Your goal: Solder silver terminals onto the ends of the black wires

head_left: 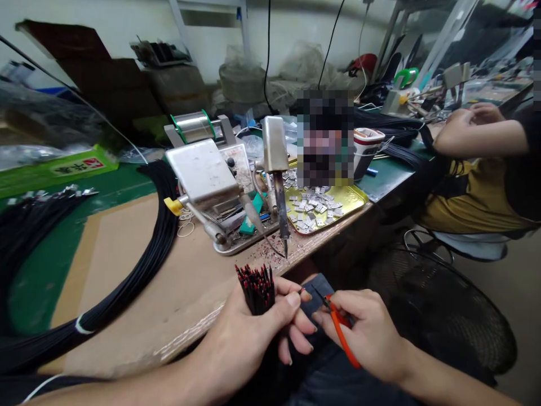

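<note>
A bundle of black cables (pixel 257 290) with red-tipped ends stands upright in my left hand (pixel 257 332). The left thumb and index finger also pinch one cable end that points right, toward the tool. In my right hand (pixel 367 330) are pliers or cutters with orange handles (pixel 344 338), their jaws just right of the left fingertips. Whether the jaws touch the cable end I cannot tell. Beyond the hands, a soldering iron (pixel 281 208) points tip-down over the bench edge, amid scattered red and black scraps.
A gold tray (pixel 350 198) holds many small metal connectors (pixel 315 208). Left of it stand a metal soldering stand (pixel 203 169) and a solder spool (pixel 192 127). A tied coil of black cable (pixel 139 270) lies on the bench. At right sit a co-worker (pixel 477 135) and a round fan (pixel 443 316).
</note>
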`<action>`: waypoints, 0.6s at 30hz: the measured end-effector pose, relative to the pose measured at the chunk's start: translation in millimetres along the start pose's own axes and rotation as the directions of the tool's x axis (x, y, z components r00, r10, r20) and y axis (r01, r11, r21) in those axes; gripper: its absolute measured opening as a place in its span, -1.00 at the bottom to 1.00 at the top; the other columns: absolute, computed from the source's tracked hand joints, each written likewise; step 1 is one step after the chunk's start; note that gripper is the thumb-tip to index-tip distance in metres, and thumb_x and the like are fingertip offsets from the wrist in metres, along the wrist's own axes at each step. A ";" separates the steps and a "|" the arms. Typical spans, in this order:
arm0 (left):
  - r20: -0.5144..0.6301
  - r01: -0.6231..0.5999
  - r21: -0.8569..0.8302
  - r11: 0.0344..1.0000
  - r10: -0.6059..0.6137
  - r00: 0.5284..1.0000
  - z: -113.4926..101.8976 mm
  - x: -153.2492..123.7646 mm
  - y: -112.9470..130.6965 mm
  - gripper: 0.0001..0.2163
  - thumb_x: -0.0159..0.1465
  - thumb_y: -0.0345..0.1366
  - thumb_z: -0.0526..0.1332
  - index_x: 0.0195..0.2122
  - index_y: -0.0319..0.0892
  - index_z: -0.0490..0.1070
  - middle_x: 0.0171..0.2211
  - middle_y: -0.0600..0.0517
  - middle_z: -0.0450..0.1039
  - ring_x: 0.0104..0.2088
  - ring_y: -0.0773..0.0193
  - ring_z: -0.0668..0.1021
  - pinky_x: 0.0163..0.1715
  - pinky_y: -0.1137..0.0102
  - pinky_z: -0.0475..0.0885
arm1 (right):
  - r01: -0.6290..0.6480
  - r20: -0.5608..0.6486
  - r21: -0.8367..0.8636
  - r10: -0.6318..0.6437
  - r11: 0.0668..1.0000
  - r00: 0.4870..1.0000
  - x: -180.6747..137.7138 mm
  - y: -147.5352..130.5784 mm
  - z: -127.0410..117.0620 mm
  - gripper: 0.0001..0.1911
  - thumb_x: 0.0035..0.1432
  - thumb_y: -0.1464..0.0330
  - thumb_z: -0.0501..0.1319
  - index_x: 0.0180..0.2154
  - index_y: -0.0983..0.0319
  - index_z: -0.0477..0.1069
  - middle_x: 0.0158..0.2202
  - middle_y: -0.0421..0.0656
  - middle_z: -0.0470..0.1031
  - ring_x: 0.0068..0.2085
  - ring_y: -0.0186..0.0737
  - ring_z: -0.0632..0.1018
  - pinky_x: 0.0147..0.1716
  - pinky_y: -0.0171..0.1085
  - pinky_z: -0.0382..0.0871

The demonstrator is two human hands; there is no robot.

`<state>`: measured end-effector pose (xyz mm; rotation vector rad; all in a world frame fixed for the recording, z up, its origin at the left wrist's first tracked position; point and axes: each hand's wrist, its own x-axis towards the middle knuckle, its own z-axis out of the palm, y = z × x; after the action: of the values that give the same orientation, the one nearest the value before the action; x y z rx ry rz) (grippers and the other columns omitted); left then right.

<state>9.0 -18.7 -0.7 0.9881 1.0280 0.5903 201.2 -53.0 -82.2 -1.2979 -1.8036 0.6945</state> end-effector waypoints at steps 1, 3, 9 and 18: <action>0.007 0.008 -0.006 1.000 -0.008 1.000 0.4 -0.6 -0.2 -0.73 0.24 -0.16 0.28 -0.24 -0.32 0.43 -0.52 -0.05 0.57 -0.56 0.27 0.60 -0.63 0.50 0.43 | 0.012 0.006 0.001 -0.012 1.000 1.000 -0.1 -0.4 -0.2 -0.61 0.11 0.41 0.29 -0.64 0.24 0.16 -0.65 -0.35 0.09 -0.60 -0.46 0.14 -0.59 -0.37 0.01; 0.017 0.021 -0.006 1.000 -0.021 1.000 0.9 -1.6 -1.0 -0.72 0.25 -0.15 0.27 -0.23 -0.32 0.42 -0.51 -0.06 0.56 -0.56 0.25 0.60 -0.61 0.49 0.44 | 0.040 0.014 0.004 -0.040 0.999 0.999 -0.6 -1.9 -0.4 -0.61 0.10 0.43 0.29 -0.63 0.24 0.14 -0.65 -0.35 0.09 -0.60 -0.47 0.13 -0.58 -0.37 0.00; 0.057 0.054 -0.017 0.998 -0.053 0.997 -1.1 -1.3 -4.7 -0.70 0.24 -0.13 0.28 -0.22 -0.31 0.41 -0.52 -0.07 0.57 -0.56 0.23 0.61 -0.60 0.46 0.45 | 0.088 0.020 -0.021 -0.087 0.996 0.996 -3.3 -3.5 -1.2 -0.65 0.11 0.44 0.27 -0.62 0.23 0.17 -0.65 -0.35 0.10 -0.61 -0.45 0.14 -0.58 -0.35 0.02; 0.090 0.059 -0.018 0.998 -0.057 0.994 -1.1 -1.5 -5.1 -0.70 0.24 -0.11 0.27 -0.24 -0.30 0.42 -0.52 -0.05 0.56 -0.56 0.25 0.61 -0.62 0.49 0.41 | 0.169 0.018 -0.067 -0.169 0.983 0.986 -3.1 -2.8 -2.2 -0.63 0.11 0.44 0.27 -0.61 0.21 0.14 -0.66 -0.34 0.17 -0.62 -0.43 0.18 -0.57 -0.34 0.04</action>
<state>7.2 -21.8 -4.8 0.9546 0.9659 0.5034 202.0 -56.9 -79.6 -1.1694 -1.9362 0.5530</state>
